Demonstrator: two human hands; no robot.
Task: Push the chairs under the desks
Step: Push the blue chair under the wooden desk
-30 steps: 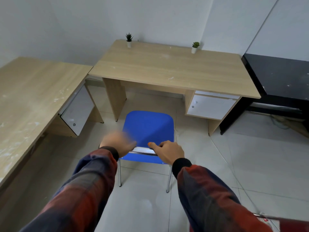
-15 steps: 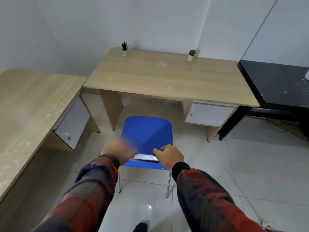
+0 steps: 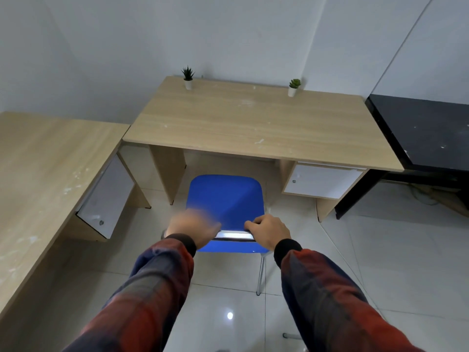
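Observation:
A blue chair (image 3: 224,199) with chrome legs stands on the tiled floor, facing the light wooden desk (image 3: 253,123). Its front edge lies just short of the desk's front edge, in line with the knee gap. My right hand (image 3: 269,231) is shut on the right end of the chair's backrest top. On the left end rests my left hand (image 3: 193,228), blurred by motion, so its grip is unclear. Both sleeves are red and dark plaid.
A second wooden desk (image 3: 45,174) with a white drawer unit runs along the left. A black table (image 3: 426,130) stands at the right. Two small potted plants (image 3: 188,77) sit at the desk's back edge. A white cabinet (image 3: 322,181) hangs under the desk's right side.
The chair and I have moved closer to the desk; its front edge now nearly reaches the desktop's edge. My left hand stays blurred at the backrest; my right keeps its hold.

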